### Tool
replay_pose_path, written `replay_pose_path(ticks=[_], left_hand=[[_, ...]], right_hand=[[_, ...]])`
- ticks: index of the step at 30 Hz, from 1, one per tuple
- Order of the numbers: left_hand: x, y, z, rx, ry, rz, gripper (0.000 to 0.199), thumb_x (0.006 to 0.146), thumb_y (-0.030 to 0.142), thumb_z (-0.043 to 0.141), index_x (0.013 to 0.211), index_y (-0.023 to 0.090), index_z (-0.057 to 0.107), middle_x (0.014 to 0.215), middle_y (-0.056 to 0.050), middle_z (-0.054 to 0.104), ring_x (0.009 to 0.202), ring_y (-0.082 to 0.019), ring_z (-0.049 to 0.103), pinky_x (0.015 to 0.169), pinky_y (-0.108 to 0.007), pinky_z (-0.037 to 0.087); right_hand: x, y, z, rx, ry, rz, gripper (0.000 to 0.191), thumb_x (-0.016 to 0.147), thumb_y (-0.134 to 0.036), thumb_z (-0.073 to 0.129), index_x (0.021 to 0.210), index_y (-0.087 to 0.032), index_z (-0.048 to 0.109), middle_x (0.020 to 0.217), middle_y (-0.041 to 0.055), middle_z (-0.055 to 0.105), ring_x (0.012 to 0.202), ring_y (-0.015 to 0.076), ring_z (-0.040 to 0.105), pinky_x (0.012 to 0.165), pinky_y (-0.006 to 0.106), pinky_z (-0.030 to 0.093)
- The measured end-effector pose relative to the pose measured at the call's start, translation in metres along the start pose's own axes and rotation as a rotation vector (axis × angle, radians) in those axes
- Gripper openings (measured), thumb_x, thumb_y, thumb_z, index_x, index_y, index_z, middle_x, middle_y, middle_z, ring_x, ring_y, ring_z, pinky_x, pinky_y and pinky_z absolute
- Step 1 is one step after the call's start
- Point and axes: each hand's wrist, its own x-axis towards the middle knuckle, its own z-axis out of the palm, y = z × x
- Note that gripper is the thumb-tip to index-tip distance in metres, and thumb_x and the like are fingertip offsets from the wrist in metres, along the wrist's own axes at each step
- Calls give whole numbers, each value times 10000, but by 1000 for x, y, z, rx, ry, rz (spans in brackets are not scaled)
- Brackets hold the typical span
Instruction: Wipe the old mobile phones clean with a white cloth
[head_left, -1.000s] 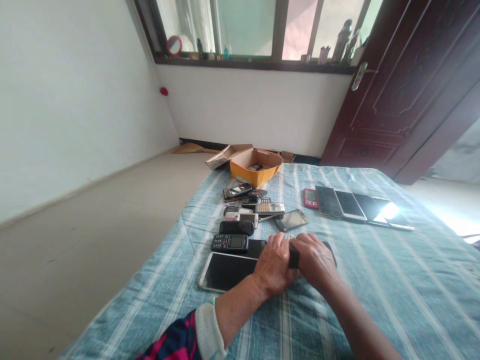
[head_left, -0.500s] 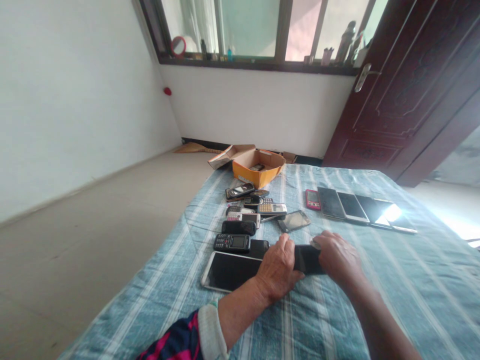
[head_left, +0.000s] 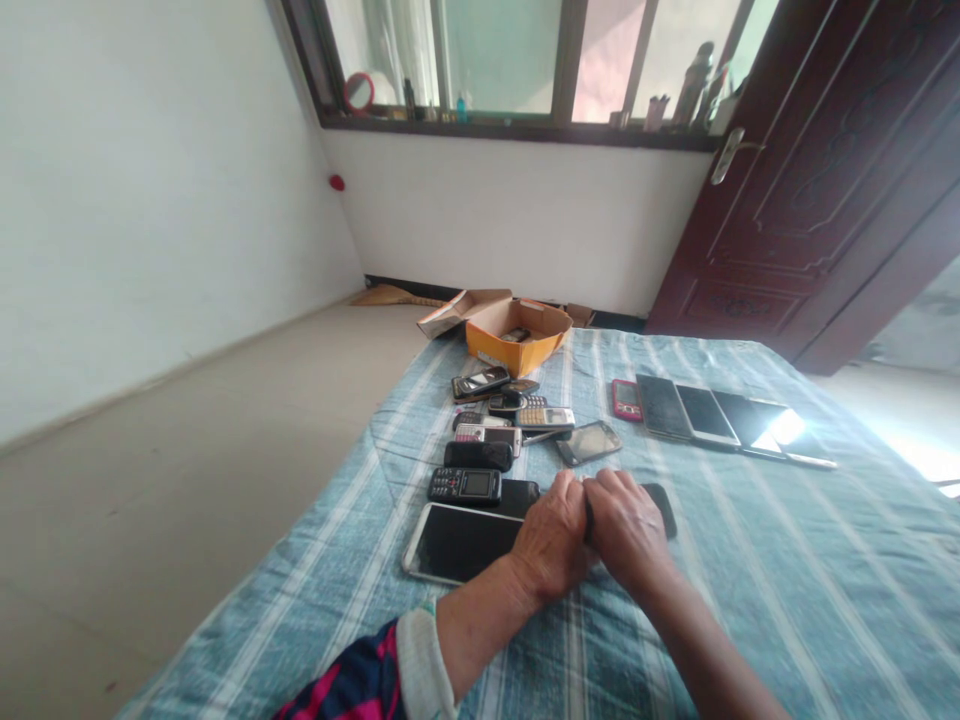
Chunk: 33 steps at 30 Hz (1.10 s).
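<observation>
My left hand [head_left: 553, 535] is closed around the left end of a black smartphone [head_left: 661, 508], whose right end sticks out past my right hand. Against the left hand, my right hand [head_left: 624, 520] lies closed over the phone's middle. The small white wad, cloth or tissue, that showed at its fingers a moment earlier is hidden now. A large white-framed smartphone [head_left: 465, 543] lies partly under my left wrist. Beyond it sit a black keypad phone [head_left: 465, 485] and a dark phone [head_left: 517, 497], partly covered by the left hand.
Several older phones [head_left: 487, 435] lie in a cluster toward an open orange box [head_left: 517, 350]. A grey touchscreen phone [head_left: 589, 442] lies apart. At right, a pink phone [head_left: 626, 399] and several smartphones [head_left: 707, 414] form a row on the striped cloth [head_left: 787, 590].
My right hand has slid left along the black smartphone until it meets my left hand, uncovering the phone's right end. The left hand keeps its place.
</observation>
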Motion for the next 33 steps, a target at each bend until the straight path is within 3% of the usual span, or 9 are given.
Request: replay_pose_path(ticks=[7, 14, 18, 22, 28, 33], left_hand=[[0, 0, -5, -2, -26, -12, 418, 736, 295, 654, 1067, 207, 415, 1121, -78, 501, 1073, -262, 558, 909, -391, 507], [2, 0, -7, 44, -67, -95, 532, 680, 361, 751, 1088, 179, 464, 1181, -90, 501, 1083, -270, 563, 920, -376, 504], [3, -2, -5, 29, -54, -90, 539, 675, 355, 762, 1100, 181, 480, 1211, -91, 494, 1105, -270, 558, 938, -376, 500], [2, -2, -5, 24, -48, -84, 513, 681, 365, 753, 1087, 188, 494, 1199, -82, 506, 1107, -267, 558, 937, -374, 498], [2, 0, -6, 69, -56, -86, 444, 707, 381, 714, 1035, 167, 505, 1143, -93, 533, 1071, -265, 568, 898, -359, 513], [0, 0, -5, 144, -23, -53, 200, 802, 216, 524, 997, 174, 517, 1146, -107, 546, 1100, -242, 551, 936, -343, 496]], right_hand=[[0, 5, 6, 57, -8, 7, 191, 899, -114, 504, 863, -215, 661, 886, 29, 624, 886, 195, 514, 751, 279, 314], [-4, 34, 16, 60, -9, 73, 364, 821, -22, 457, 1033, -222, 676, 986, 45, 635, 968, 206, 523, 787, 275, 357], [-13, 45, 19, 19, 43, 103, 448, 776, 13, 420, 1068, -225, 664, 1071, 49, 629, 1001, 194, 537, 813, 271, 386], [-23, 41, 21, 23, 128, 111, 453, 806, -5, 393, 1127, -212, 637, 1141, 66, 619, 1055, 210, 533, 841, 287, 421], [-37, 22, 32, 162, 249, -70, 431, 831, 1, 369, 1114, -184, 636, 1150, 85, 627, 1145, 222, 515, 949, 313, 442], [-49, 9, 37, 231, 260, -206, 412, 852, -25, 391, 1138, -204, 629, 1121, 83, 646, 1174, 229, 518, 982, 349, 455]])
